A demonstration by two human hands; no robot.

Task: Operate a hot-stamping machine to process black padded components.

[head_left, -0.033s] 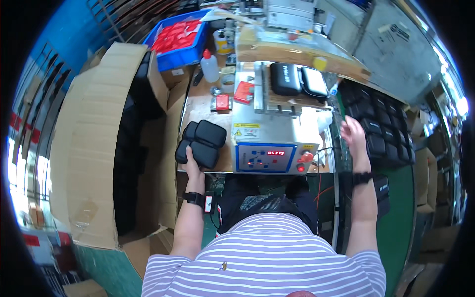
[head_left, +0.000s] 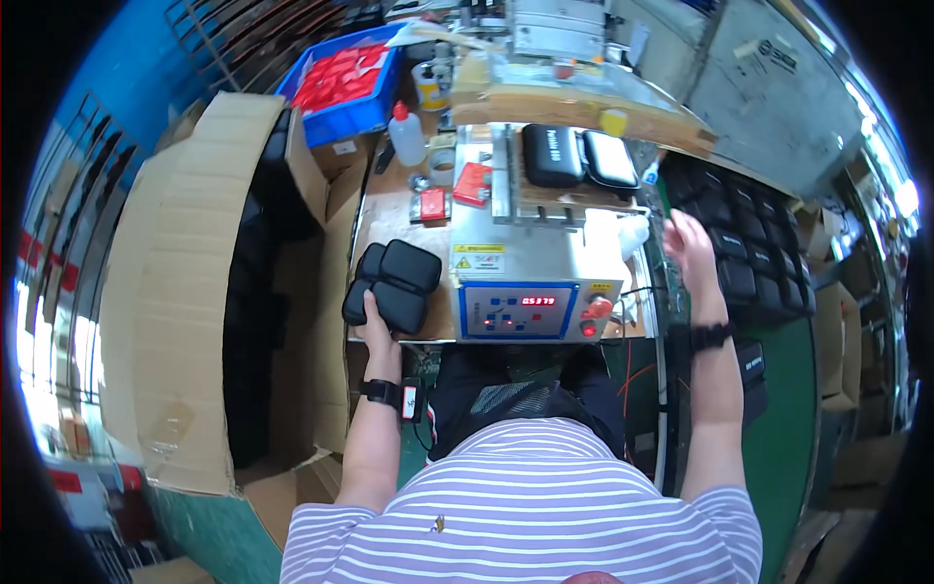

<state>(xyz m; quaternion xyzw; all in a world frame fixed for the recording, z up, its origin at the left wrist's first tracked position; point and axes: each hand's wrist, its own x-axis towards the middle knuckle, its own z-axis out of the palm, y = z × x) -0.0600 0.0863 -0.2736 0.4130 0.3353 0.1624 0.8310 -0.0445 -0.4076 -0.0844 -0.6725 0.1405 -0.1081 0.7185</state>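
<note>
My left hand (head_left: 377, 329) is at a small cluster of black zip cases (head_left: 407, 305) on the table's left part. Its thumb lies over the nearest case and the other fingers are hidden beneath. To the right, my right hand (head_left: 689, 245) hangs in the air beside the machine, fingers loosely bent and apart, with nothing visible in it. Between the hands stands a metal benchtop machine (head_left: 533, 255) with a lit control panel (head_left: 516, 310). On its raised platform rests a black case (head_left: 553, 156) bearing white print, beside a second half (head_left: 611, 161) that shines white.
A tall cardboard box (head_left: 185, 292) of black cases stands at left. Behind are a blue bin (head_left: 375, 112) of red packets and a white bottle with a red cap (head_left: 408, 136). Stacked black cases (head_left: 744, 253) fill the right side, past my right hand.
The view has shifted slightly, so the machine and table sit a little further left. My hands keep nearly the same pose.
</note>
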